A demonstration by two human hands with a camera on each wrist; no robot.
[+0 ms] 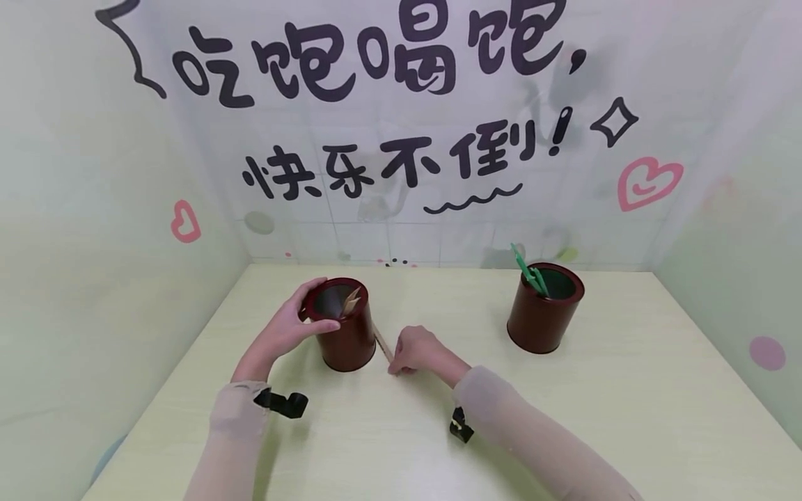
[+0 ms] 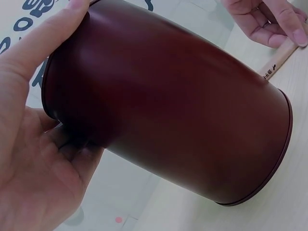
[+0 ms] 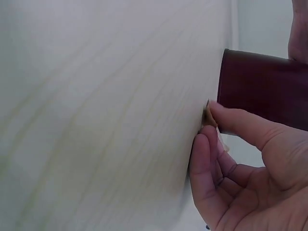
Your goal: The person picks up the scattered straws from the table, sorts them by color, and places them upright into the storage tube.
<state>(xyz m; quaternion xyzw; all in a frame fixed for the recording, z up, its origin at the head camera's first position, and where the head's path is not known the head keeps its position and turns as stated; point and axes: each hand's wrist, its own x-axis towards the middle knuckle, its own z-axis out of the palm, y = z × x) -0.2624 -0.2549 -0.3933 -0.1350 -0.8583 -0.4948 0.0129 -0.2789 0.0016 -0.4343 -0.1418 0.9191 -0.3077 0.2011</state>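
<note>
In the head view my left hand (image 1: 293, 321) grips a dark red-brown cylindrical pot (image 1: 347, 344) by its upper part, thumb along the near side of the rim. The pot stands on the table, and light-brown wooden pieces (image 1: 352, 302) stick up inside it. Just to its right, my right hand (image 1: 415, 349) pinches the near end of a slim wooden stick (image 1: 382, 342) between thumb and fingers, low over the table. Small black print marks the stick (image 2: 279, 61) in the left wrist view. Its far end is hidden behind the pot.
A second dark red-brown pot (image 1: 544, 320), holding green slender items (image 1: 531, 273), stands at the back right of the pale wooden table (image 1: 438, 431). Behind the table rises a white wall hanging (image 1: 401, 236) with black lettering. Light walls flank both sides.
</note>
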